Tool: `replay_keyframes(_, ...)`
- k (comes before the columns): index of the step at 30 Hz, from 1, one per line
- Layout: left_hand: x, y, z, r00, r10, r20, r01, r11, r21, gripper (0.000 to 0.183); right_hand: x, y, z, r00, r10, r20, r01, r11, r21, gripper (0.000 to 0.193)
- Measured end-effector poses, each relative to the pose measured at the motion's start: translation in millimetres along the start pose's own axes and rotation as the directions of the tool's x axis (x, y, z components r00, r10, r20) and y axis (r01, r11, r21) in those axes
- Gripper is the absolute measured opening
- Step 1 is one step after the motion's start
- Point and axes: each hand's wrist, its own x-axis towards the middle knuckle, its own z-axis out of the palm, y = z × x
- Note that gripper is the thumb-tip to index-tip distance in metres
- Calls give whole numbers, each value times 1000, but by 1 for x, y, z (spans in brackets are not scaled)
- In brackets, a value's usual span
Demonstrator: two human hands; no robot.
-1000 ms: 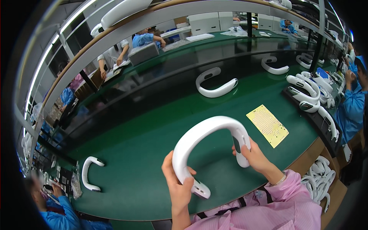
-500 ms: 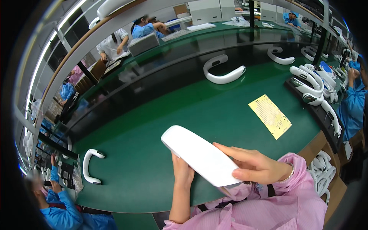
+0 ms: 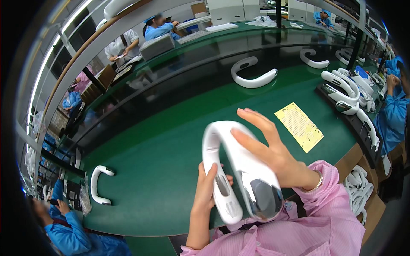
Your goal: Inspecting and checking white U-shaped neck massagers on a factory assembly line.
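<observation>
A white U-shaped neck fan (image 3: 245,161) hangs above the green table, close to my body, its two ends pointing down toward me. One end has an oval recess and a patch of small holes; the other carries a glossy dark panel. My left hand (image 3: 204,187) is closed round the limb with the holes, thumb in front, fingertips showing in the gap between the limbs. My right hand (image 3: 277,158) lies against the outer side of the other limb, fingers stretched out and apart. Its palm is partly hidden.
A yellow perforated sheet (image 3: 300,127) lies to the right. More neck fans rest at the left (image 3: 95,184) and the far side (image 3: 254,81). A black tray (image 3: 368,147) of white fans sits at the right, above a cardboard box (image 3: 376,209) of white parts. Co-workers sit around.
The neck fan has turned from showing its smooth broad outer face to showing both limbs and its ends. My right fingers have lifted and spread; my left hand has shifted its hold.
</observation>
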Motion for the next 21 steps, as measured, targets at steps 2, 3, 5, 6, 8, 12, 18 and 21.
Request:
replay_keyframes(2, -18, 13, -6, 988, 0, 155, -8, 999, 50, 54, -2, 19, -12, 990, -74, 122, 79, 996, -37, 43)
replay_keyframes(3, -25, 19, -9, 973, -2, 233, -16, 997, 74, 58, -11, 36, -16, 990, -23, 136, 3, 989, 146, 33)
replay_keyframes(5, -36, 27, -20, 897, 186, 401, -221, 974, 42, 64, -30, 57, -15, 985, 150, 88, -174, 895, 411, 21)
replay_keyframes(6, -41, 28, -24, 868, 307, 391, -277, 952, -132, 54, -36, 58, -13, 963, 266, 34, -246, 824, 511, 19)
replay_keyframes(8, -52, 35, -17, 923, 268, 275, -298, 952, 73, 55, -47, 55, -6, 897, 440, -27, -322, 696, 642, 35)
replay_keyframes(12, -60, 42, -8, 929, 324, 178, -358, 910, 209, 70, -48, 42, -12, 889, 454, -59, -322, 710, 626, 35)
replay_keyframes(18, -31, 37, -23, 771, 603, 205, -624, 650, 434, 80, -28, 28, -22, 687, 658, 310, -668, 402, 627, 40)
replay_keyframes(21, -18, 34, -13, 910, 414, 29, -406, 903, -138, 70, -27, 30, -12, 532, 657, 534, -702, -11, 712, 39)
